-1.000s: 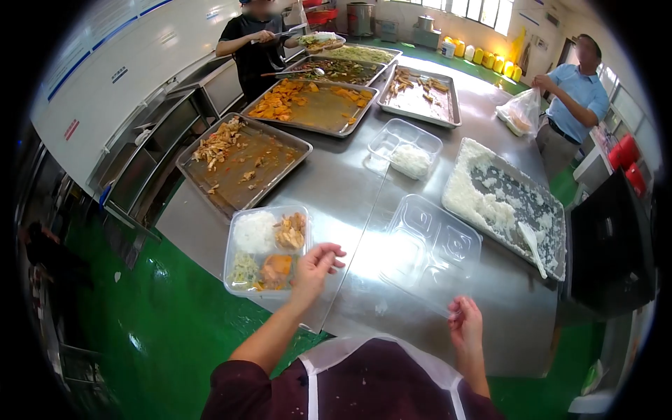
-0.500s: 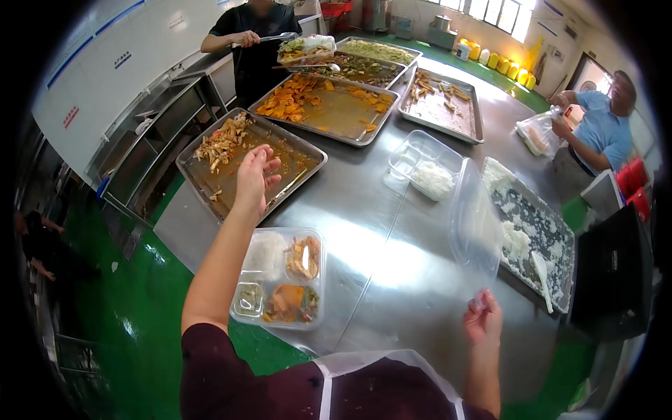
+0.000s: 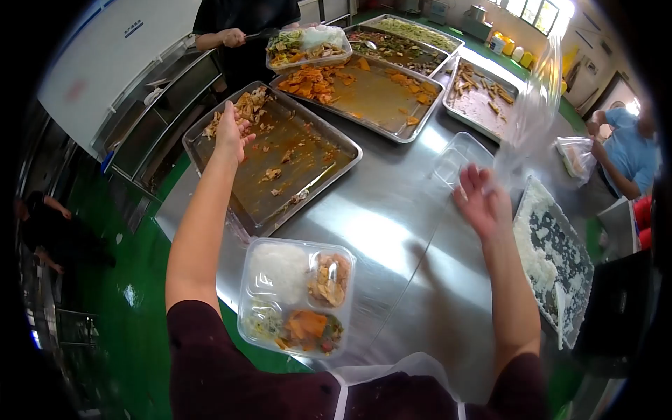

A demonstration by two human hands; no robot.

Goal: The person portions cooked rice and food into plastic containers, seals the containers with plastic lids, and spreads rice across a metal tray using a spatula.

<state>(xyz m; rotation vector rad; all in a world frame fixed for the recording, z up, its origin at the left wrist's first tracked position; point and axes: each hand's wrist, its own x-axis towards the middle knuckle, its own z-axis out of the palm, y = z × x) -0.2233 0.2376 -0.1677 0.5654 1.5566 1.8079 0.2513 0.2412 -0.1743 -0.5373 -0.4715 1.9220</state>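
Note:
My left hand (image 3: 232, 134) is open, fingers apart, above the left edge of a metal tray (image 3: 308, 168) with a pile of cooked meat scraps (image 3: 246, 106). My right hand (image 3: 484, 201) is raised over the table, its fingers partly curled at the lower end of a clear plastic bag (image 3: 535, 105). The bag stretches upward, blurred by motion. Below my left forearm, a lidded meal box (image 3: 297, 297) holds rice, meat, orange slices and greens in separate compartments. Beyond my right hand lies a clear divided container (image 3: 458, 157), partly hidden by it.
More food trays (image 3: 364, 91) fill the far side. A rice tray (image 3: 549, 259) with a white scoop (image 3: 560, 315) is at right. One co-worker (image 3: 241, 28) holds a filled box (image 3: 308, 47); another (image 3: 623, 147) holds a bagged box (image 3: 577, 157).
My right hand has risen forward from the table's near side, and the plastic has swung up and away. My left hand has moved slightly left and farther over the tray.

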